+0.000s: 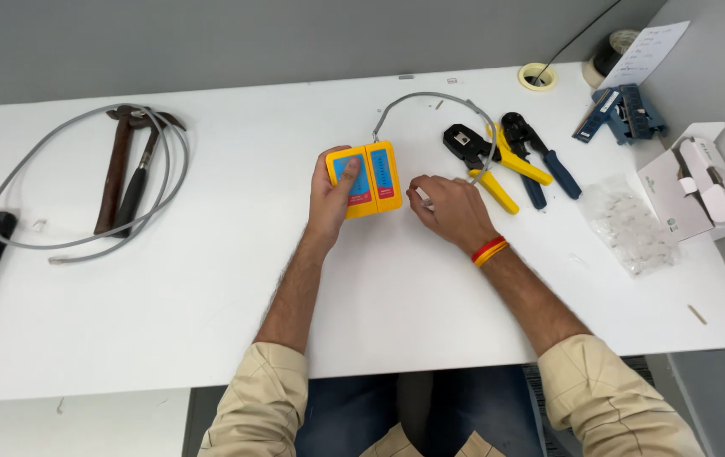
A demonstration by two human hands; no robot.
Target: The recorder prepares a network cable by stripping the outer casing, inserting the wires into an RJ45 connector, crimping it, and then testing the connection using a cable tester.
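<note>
A workbench for network cabling: a white counter (pixel 210 279) against a grey wall, with crimping pliers (pixel 498 161), a coiled grey cable (pixel 83 186) and a bag of clear plugs (pixel 629 224).

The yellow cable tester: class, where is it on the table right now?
In the head view, the yellow cable tester sits near the table's middle, held by the left hand, with the right hand and the yellow-handled crimping pliers to its right.

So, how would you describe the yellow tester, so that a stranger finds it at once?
On the white table, look mid-table, where the left hand holds the yellow tester. Unlike the yellow-handled crimper nearby, it is a boxy twin unit with blue panels.
</note>
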